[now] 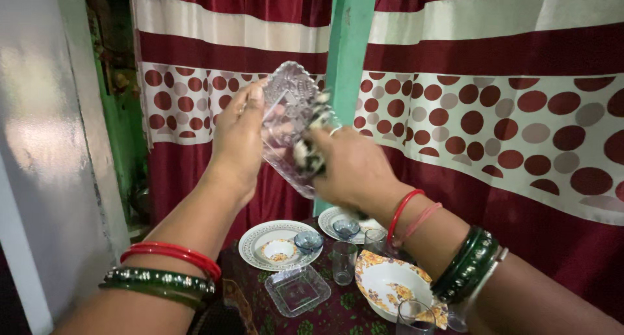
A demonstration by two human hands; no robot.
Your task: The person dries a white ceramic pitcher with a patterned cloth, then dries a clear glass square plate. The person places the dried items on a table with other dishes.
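Note:
My left hand (237, 140) holds up a clear cut-glass rectangular dish (291, 104), tilted on edge at chest height in front of the curtain. Pressed into the dish's inside is a black-and-white cloth (311, 140), gripped by my right hand (351, 169). Both wrists carry red and green bangles. The lower part of the dish is hidden behind my right hand.
Below stands a small table with a dark floral cloth (338, 309). On it are a second clear glass dish (298, 289), two patterned plates (260, 241) with small bowls, several drinking glasses (344, 262) and a floral bowl (390, 286). A red spotted curtain (507, 114) hangs behind, a white wall (39, 146) at left.

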